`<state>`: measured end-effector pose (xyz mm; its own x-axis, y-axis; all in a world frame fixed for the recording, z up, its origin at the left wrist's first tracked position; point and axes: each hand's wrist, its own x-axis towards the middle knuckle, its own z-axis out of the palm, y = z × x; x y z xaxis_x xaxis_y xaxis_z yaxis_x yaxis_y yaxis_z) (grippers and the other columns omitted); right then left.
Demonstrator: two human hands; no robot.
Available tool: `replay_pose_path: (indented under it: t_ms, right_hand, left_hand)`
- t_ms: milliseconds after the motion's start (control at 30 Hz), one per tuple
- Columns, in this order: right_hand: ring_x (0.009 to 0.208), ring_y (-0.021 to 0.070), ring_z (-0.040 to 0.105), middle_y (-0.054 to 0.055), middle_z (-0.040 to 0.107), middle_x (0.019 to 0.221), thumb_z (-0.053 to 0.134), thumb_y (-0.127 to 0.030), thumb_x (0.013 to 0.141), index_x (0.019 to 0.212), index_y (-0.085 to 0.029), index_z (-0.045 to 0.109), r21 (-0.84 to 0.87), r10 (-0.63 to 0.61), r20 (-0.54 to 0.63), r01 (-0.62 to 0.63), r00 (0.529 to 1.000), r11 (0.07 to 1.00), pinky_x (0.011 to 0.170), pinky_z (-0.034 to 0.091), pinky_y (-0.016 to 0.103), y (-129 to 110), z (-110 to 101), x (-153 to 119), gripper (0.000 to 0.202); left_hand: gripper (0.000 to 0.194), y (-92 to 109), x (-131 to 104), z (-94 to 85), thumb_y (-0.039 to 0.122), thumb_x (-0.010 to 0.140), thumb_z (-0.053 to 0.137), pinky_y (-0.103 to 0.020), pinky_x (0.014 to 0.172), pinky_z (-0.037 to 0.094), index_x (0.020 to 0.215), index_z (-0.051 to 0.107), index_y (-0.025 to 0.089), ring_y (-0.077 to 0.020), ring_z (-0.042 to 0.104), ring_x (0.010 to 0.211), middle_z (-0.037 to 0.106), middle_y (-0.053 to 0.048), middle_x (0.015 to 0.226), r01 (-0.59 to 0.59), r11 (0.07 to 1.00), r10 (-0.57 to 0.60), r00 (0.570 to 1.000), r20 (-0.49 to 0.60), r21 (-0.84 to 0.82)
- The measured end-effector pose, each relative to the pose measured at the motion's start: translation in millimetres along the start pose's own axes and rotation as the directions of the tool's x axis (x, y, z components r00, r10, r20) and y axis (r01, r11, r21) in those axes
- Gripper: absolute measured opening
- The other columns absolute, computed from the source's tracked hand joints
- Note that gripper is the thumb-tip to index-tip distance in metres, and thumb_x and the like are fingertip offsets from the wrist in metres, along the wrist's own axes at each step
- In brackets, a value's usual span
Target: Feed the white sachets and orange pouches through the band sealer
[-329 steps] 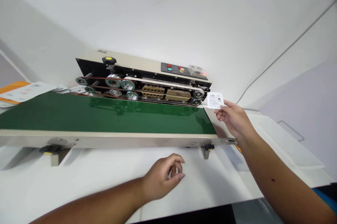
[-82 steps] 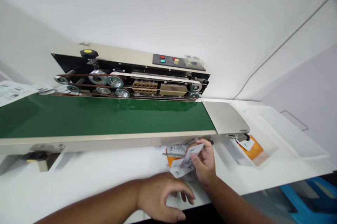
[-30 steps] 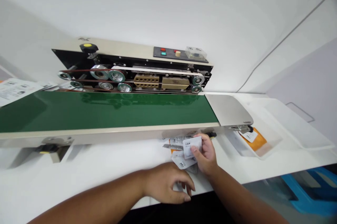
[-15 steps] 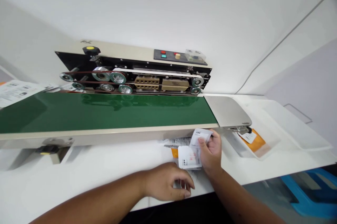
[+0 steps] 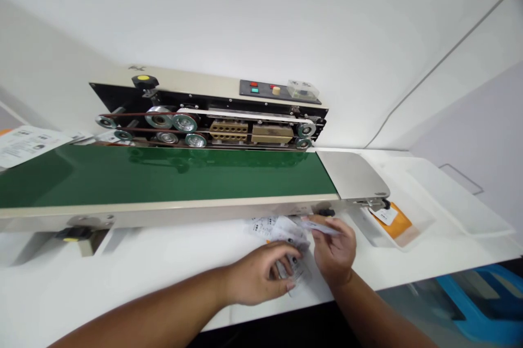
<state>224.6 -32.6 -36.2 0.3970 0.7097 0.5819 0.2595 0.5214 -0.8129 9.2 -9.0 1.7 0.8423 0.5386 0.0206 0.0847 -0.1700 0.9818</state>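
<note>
Head view: right hand (image 5: 334, 252) has tilted its packet (image 5: 322, 226) flatter.

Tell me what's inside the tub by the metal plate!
An orange packet with a white piece on top lies in the tub. The metal plate hides part of the inside, and whatever is under the packet is covered, so I can't tell.

Wht table (image 5: 155, 255) w/ belt mach. (image 5: 204, 174), sm. packets (image 5: 281, 228) in front, plastic bin (image 5: 365, 234) beside
</note>
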Motion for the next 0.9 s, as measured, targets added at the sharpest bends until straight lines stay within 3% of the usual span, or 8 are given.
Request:
replay_pose_path:
  t_ms: [167,233,300,400,600,667,767,900]
  right_hand:
    - [0.068,0.0215,0.067,0.005,0.073,0.086,0.072,-0.028,0.086,0.103,-0.024,0.07,-0.169,0.156,0.246,-0.116,0.957,0.979,0.059,0.054,0.033,-24,-22,23,0.017]
    - [0.066,0.0186,0.064,0.004,0.072,0.081,0.071,-0.032,0.086,0.098,-0.021,0.073,-0.279,0.32,0.47,-0.206,0.823,0.938,0.058,0.051,0.029,-38,-25,41,0.015]
    - [0.068,0.0167,0.062,0.002,0.07,0.077,0.073,-0.033,0.085,0.089,-0.019,0.074,-0.362,0.451,0.654,-0.272,0.607,0.892,0.06,0.047,0.026,-52,-23,56,0.014]
    - [0.068,0.0144,0.058,0.0,0.067,0.075,0.074,-0.032,0.082,0.086,-0.018,0.073,-0.416,0.548,0.74,-0.376,0.389,0.828,0.061,0.043,0.023,-61,-18,64,0.015]
    - [0.073,0.0146,0.057,-0.001,0.066,0.079,0.074,-0.031,0.081,0.087,-0.017,0.072,-0.446,0.583,0.758,-0.419,0.293,0.791,0.064,0.041,0.022,-60,-16,59,0.016]
    - [0.075,0.0154,0.057,0.0,0.067,0.082,0.075,-0.032,0.081,0.089,-0.018,0.072,-0.46,0.577,0.774,-0.395,0.26,0.795,0.066,0.041,0.023,-61,-15,59,0.017]
    - [0.074,0.0148,0.055,-0.001,0.064,0.079,0.073,-0.032,0.082,0.087,-0.017,0.07,-0.478,0.576,0.774,-0.355,0.262,0.804,0.064,0.039,0.023,-62,-15,62,0.016]
    - [0.065,0.0125,0.051,-0.002,0.058,0.071,0.066,-0.037,0.089,0.085,-0.017,0.068,-0.503,0.592,0.758,-0.333,0.273,0.798,0.058,0.036,0.022,-64,-20,69,0.021]
  left_hand:
    - [0.037,-7,-1,-0.7,0.037,0.097,0.06,-0.026,0.066,0.049,0.128,0.049,0.019,-0.0163,0.061,0.079,0.064,-0.007,0.096,-0.114,0.989,0.084,0.96,-0.268,-0.095]
    - [0.051,-9,-2,-0.7,0.041,0.098,0.059,-0.026,0.064,0.047,0.14,0.038,0.019,-0.0148,0.058,0.074,0.062,-0.007,0.095,-0.206,0.972,0.152,0.916,-0.37,-0.111]
    - [0.06,-9,-3,-0.4,0.041,0.098,0.06,-0.025,0.061,0.044,0.147,0.032,0.02,-0.0135,0.055,0.07,0.062,-0.007,0.095,-0.253,0.964,0.204,0.903,-0.379,-0.083]
    - [0.051,-8,-4,1.0,0.034,0.097,0.062,-0.024,0.059,0.042,0.143,0.045,0.022,-0.0127,0.053,0.066,0.062,-0.003,0.088,-0.199,0.98,0.197,0.937,-0.289,0.021]
    - [0.063,-8,-1,1.3,0.027,0.094,0.063,-0.025,0.064,0.045,0.151,0.036,0.022,-0.0145,0.058,0.07,0.067,-0.002,0.085,-0.122,0.992,0.121,0.954,-0.272,0.014]
    - [0.052,-6,1,0.2,0.027,0.093,0.064,-0.023,0.06,0.043,0.142,0.05,0.021,-0.0125,0.054,0.064,0.063,0.001,0.077,-0.087,0.996,0.09,0.971,-0.223,0.022]
    - [0.031,-3,1,-0.7,0.025,0.092,0.063,-0.022,0.057,0.039,0.123,0.062,0.019,-0.0105,0.049,0.059,0.056,0.004,0.068,-0.037,0.999,0.041,0.971,-0.236,0.023]
    - [0.026,-5,2,-0.5,0.027,0.093,0.063,-0.024,0.06,0.042,0.118,0.058,0.019,-0.0119,0.053,0.062,0.058,0.003,0.071,-0.035,0.998,0.017,0.946,-0.323,-0.049]
